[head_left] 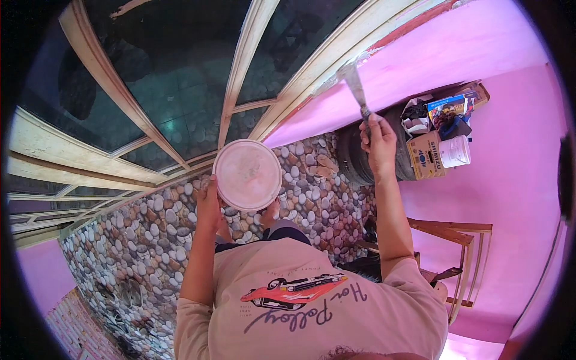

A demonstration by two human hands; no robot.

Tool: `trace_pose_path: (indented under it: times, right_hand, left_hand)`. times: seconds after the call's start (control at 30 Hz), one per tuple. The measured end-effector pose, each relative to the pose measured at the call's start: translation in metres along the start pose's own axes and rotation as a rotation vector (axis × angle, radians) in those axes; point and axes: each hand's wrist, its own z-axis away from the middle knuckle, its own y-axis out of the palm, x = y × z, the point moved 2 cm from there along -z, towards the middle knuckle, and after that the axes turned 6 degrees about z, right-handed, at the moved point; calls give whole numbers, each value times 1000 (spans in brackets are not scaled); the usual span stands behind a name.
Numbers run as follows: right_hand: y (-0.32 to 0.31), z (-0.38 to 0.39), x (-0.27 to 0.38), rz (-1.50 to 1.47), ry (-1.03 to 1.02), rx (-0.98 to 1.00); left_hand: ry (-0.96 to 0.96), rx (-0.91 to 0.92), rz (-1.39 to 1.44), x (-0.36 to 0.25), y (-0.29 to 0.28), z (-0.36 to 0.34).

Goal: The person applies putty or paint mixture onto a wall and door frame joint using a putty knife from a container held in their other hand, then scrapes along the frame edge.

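My left hand (207,204) grips the left rim of a round pale pink plastic lid or shallow pan (248,174), held level at waist height with whitish smears on it. My right hand (379,138) is closed around the handle of a putty knife (355,87), raised to the upper right. Its wide metal blade lies at a whitish patch (333,81) along the edge between the cream window frame (264,111) and the pink wall (414,51). Whether the blade touches the surface is hard to tell.
Dark-glazed windows line the left. A black barrel (354,162) stands at right with cardboard boxes (425,171), a white bucket (456,150) and assorted items. Sandals (324,165) lie on the pebble-patterned floor (138,234). Wooden frames (468,237) lean at lower right.
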Motion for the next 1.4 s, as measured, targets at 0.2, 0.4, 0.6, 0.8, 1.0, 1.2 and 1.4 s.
trace_pose_path:
  times: [0.2,0.4,0.6,0.8,1.0,1.2,1.4]
  right_hand:
    - [7,1,-23,85,111,-31]
    - [-3,-3,-27,18,16,37]
    - [12,2,-68,101,93,33]
    - [28,-4,-75,59,23,-78]
    - [35,5,-87,-28,-76,-113]
    - [34,-4,-99,1,-61,-100]
    - [36,1,-99,12,-102,-106]
  left_hand:
    - [5,2,2,0,0,-1]
    - [36,14,12,-13,8,8]
    - [39,10,-25,3,-7,-2]
    - [-13,-2,-2,-16,10,16]
    - [15,-48,-19,-9,7,14]
    - [32,7,22,1,0,6]
    - [17,42,19,-1,-2,7]
